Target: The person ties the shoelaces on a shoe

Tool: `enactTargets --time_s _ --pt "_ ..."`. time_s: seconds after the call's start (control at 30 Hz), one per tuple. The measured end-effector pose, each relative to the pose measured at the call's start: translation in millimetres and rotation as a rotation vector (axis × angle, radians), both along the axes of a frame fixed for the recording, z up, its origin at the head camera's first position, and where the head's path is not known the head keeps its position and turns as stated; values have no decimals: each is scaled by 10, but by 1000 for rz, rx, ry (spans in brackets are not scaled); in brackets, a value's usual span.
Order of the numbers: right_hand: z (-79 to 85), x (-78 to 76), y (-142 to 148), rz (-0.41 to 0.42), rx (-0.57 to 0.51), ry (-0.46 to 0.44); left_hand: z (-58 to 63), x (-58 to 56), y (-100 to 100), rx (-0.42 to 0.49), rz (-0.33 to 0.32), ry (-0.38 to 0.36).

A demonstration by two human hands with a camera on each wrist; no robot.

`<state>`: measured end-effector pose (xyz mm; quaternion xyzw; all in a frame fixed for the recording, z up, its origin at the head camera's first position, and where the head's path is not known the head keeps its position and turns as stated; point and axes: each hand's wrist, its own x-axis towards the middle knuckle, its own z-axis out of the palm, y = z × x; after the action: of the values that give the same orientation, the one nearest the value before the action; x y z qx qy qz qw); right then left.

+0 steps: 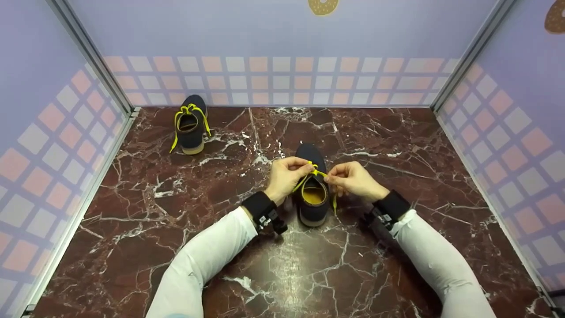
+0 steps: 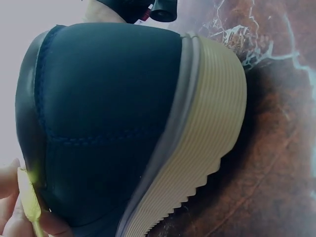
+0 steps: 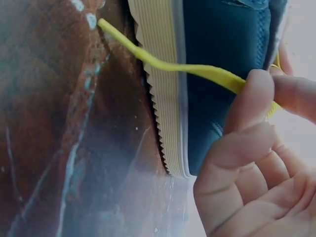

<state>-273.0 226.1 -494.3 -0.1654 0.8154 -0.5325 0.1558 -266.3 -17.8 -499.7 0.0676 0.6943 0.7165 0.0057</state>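
A dark shoe (image 1: 312, 214) with a pale ridged sole (image 2: 217, 94) stands on the marbled table, toe pointing away. Its yellow shoelace (image 1: 321, 174) crosses the top of the opening. From the left side, my left hand (image 1: 284, 177) pinches the lace near the knot between thumb and index finger. On the other side my right hand (image 1: 356, 180) pinches the lace a short way out from the shoe. In the right wrist view, the lace's loose end (image 3: 163, 64) hangs past the sole from between thumb and index finger, the other fingers curled.
A second dark shoe (image 1: 192, 139) with a tied yellow lace stands at the back left, near the wall. Patterned panels (image 1: 282, 79) enclose the marbled table (image 1: 212, 185) at the back and both sides.
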Motion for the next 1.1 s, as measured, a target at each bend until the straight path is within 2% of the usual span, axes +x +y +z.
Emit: enactTargets --time_s 0.27,0.73,0.97,1.1 --pt "83 14 83 -21 -19 -7 -16 -8 4 19 -18 0" --pt "339 49 23 -34 -232 65 0 10 19 26 -60 18" --pt "576 -61 -165 -55 -356 123 -1 8 3 17 -46 49" --pt "689 -173 -339 -101 -352 131 -16 6 -4 27 -38 44"
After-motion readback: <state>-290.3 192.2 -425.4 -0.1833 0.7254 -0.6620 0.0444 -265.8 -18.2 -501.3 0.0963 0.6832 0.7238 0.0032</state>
